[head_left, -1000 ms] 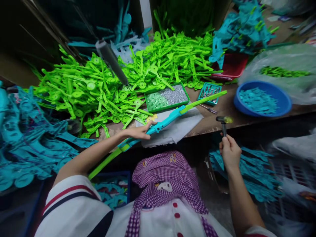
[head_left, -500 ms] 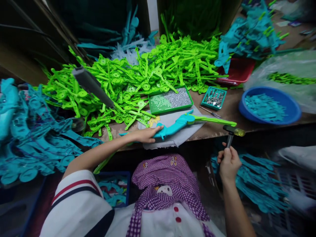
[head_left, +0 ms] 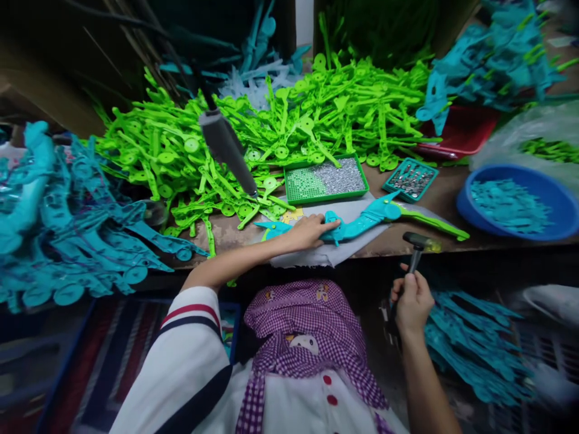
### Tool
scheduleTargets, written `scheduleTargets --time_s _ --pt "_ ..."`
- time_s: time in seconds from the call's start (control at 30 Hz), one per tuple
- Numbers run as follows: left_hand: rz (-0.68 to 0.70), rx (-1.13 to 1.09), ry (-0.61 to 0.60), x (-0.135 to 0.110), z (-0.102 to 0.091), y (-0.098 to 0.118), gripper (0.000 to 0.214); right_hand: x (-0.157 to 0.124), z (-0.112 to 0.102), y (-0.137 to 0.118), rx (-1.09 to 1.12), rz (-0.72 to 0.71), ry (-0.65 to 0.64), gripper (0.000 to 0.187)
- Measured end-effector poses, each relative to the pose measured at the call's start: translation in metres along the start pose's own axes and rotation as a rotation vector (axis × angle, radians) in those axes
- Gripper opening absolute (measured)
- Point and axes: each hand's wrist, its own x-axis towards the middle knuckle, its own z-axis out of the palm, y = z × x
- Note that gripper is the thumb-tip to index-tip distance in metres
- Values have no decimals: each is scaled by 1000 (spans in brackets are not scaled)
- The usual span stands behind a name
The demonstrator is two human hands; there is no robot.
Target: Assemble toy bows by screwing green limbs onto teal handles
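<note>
My left hand (head_left: 312,232) holds the turquoise plastic part (head_left: 362,224) against the table edge, index finger laid along it. A long lime-green arm (head_left: 434,222) is joined to the right end of this part and points right. In my right hand (head_left: 414,298) is a small hammer (head_left: 415,256) with a black and yellow head, gripped by its handle, head up and just below the green arm's tip. A pale cloth (head_left: 312,258) lies under the turquoise part. Behind it stand a green tray (head_left: 326,194) of small metal pieces and a teal tray (head_left: 418,193) of metal fasteners.
A grey power screwdriver (head_left: 228,150) hangs over the heap of lime-green plastic arms (head_left: 176,150). Turquoise parts (head_left: 90,229) are piled at left. To the right stand a blue bowl (head_left: 515,226) of small turquoise pieces and a red tray (head_left: 470,141).
The turquoise part has moved right along the table edge with my left hand, and its green arm now slopes down more. The hammer has dropped slightly. The view has turned a little left.
</note>
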Motion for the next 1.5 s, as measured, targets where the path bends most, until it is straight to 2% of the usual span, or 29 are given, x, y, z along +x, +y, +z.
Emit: scheduleTargets --time_s 0.1,0.17,0.23,0.33,0.4,0.5,0.57,0.63,0.7,0.8,0.93,1.0,1.07,1.1,1.2,1.27,1.33,1.4,1.5 --pt "-7 -11 49 -5 3 1 74 -5 7 0 -41 14 -54 52" --pt "-12 -39 101 -20 2 2 81 -9 10 0 -64 22 -89 54" --pt "-13 -104 151 -48 -2 0 83 -12 12 -1 -70 28 -126 55" --pt "-41 -279 283 -108 -8 -7 67 -17 15 -3 -77 43 -181 55" --pt "-194 -394 479 -152 -4 -13 57 -20 19 -5 -88 53 -221 54" --pt "-492 -452 780 -205 22 -19 47 -21 30 -11 -94 38 -279 53" --pt "-661 -456 902 -226 47 -19 46 -20 43 -21 -93 -10 -302 51" --pt "-794 -470 966 -238 70 -16 48 -18 61 -37 -74 -83 -313 48" --pt "-893 -491 979 -244 88 -13 50 -16 82 -60 -27 -168 -323 45" --pt "-990 -524 922 -252 101 -12 50 -18 117 -104 66 -293 -353 43" --pt "-1012 -758 738 -259 103 -21 38 -28 160 -163 170 -425 -401 35" --pt "-980 -973 635 -257 103 -27 40 -33 175 -177 235 -457 -474 32" --pt "-950 -1178 588 -251 104 -32 43 -35 181 -173 266 -443 -580 32" --pt "-951 -1258 603 -246 106 -34 43 -36 180 -163 240 -421 -624 33" --pt "-1012 -1396 787 -232 113 -35 42 -38 166 -115 -59 -375 -704 39" --pt "-1040 -1454 911 -225 118 -33 42 -41 154 -81 -328 -427 -724 44" --pt "-1035 -1494 981 -221 122 -32 40 -45 146 -55 -508 -496 -723 47" --pt "-1024 -1525 1008 -220 124 -31 39 -48 144 -41 -622 -556 -720 50" --pt "-1020 -1555 1004 -220 125 -32 39 -50 147 -39 -766 -601 -739 51"
